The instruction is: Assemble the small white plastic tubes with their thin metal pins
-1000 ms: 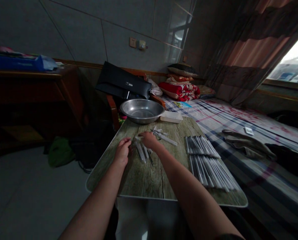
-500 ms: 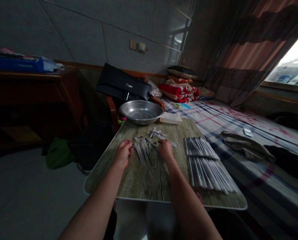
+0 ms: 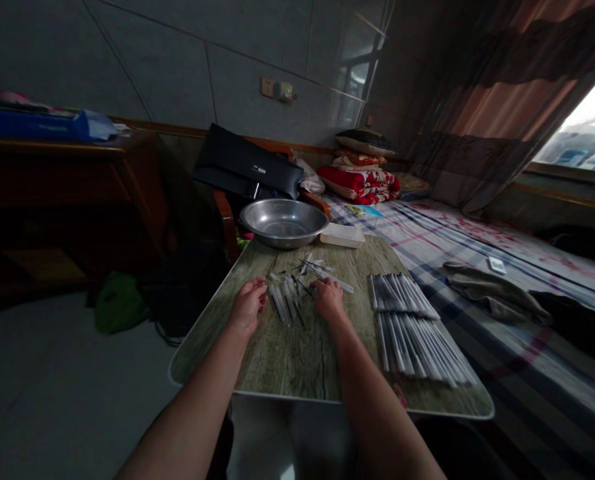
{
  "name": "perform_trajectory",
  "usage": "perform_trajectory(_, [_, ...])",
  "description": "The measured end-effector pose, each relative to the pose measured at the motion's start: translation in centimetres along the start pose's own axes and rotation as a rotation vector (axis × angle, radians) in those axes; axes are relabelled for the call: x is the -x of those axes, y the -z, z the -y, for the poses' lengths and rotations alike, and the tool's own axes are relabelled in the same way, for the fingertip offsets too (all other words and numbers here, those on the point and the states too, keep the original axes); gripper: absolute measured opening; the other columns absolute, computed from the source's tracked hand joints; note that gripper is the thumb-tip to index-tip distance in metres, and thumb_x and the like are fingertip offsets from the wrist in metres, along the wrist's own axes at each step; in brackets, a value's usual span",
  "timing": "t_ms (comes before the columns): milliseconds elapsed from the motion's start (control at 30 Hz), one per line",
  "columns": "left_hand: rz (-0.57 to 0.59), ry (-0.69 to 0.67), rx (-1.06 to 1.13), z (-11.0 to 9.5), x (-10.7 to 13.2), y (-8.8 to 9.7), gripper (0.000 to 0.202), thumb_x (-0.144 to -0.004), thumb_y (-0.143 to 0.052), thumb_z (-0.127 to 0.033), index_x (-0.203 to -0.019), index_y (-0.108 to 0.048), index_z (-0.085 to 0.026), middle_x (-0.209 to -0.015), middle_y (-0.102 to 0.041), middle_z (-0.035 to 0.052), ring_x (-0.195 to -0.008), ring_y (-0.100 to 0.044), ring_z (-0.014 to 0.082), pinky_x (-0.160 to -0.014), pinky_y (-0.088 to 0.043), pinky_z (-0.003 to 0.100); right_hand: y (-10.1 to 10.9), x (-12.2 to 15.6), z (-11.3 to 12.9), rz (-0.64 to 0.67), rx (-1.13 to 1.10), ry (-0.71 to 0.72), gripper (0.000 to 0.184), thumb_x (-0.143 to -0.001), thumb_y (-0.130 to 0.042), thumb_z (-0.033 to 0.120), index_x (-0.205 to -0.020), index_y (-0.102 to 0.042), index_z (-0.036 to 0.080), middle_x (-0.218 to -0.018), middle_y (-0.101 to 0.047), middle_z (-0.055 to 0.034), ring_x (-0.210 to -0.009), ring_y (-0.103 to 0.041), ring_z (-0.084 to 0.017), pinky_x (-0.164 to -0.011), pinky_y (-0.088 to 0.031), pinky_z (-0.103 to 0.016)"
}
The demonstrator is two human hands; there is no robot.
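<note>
Both of my hands are over the wood-grain table (image 3: 287, 367), one on each side of a loose cluster of small parts. My left hand (image 3: 248, 305) is at the left of the cluster, its fingers curled together; whatever they may hold is too small to make out. Clear narrow tubes (image 3: 282, 303) lie just beside it, with thin dark sticks among them. My right hand (image 3: 328, 298) has its fingers bent down at the cluster's right side, by a thin black stick (image 3: 303, 285). Its fingertips are partly hidden. More clear pieces (image 3: 317, 267) lie crossed beyond it.
Two rows of slim whitish pen-like tubes (image 3: 422, 347) lie at the table's right. A steel basin (image 3: 284, 223) and a pale shallow box (image 3: 342, 236) stand at the far edge. Behind is a chair bearing a black panel (image 3: 250, 163). A bed (image 3: 402, 223) borders the right side.
My right hand has shifted slightly, with its fingers now bent closer to the black stick. My left hand stays nearly in place. The view has moved a little.
</note>
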State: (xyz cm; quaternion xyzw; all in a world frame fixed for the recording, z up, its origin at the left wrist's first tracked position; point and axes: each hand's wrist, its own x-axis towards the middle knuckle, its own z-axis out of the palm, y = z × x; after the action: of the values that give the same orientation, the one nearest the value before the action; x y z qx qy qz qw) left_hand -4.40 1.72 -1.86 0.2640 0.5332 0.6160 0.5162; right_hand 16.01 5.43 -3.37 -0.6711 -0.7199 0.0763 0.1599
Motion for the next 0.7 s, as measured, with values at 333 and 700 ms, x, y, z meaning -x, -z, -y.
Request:
perform_trajectory(333, [0.010, -0.004, 0.003, -0.1, 0.0, 0.2, 0.037, -0.055, -0.065, -0.023, -0.091, -0.059, -0.018, -0.079, -0.057, -0.0024, -0.049, -0.050, 0.0055, -0.042, -0.028, 0.017, -0.2, 0.1, -1.1, -0.122, -0.067, -0.037, 0.034, -0.082, -0.050, 0.015, -0.109, -0.068, 0.024, -0.110, -0.062, -0.0082, -0.100, -0.050, -0.024, -0.082, -0.035, -0.030])
perform_trajectory(700, [0.015, -0.011, 0.006, -0.2, 0.2, 0.1, 0.036, -0.056, -0.066, -0.023, -0.091, -0.059, -0.018, -0.077, -0.058, -0.0025, -0.050, -0.050, 0.0058, -0.044, -0.029, 0.018, 0.4, 1.1, 0.5, -0.125, -0.086, 0.151, 0.015, -0.079, -0.060, 0.028, -0.088, -0.070, 0.021, -0.099, -0.062, -0.0081, -0.096, -0.049, -0.023, -0.081, -0.034, -0.031])
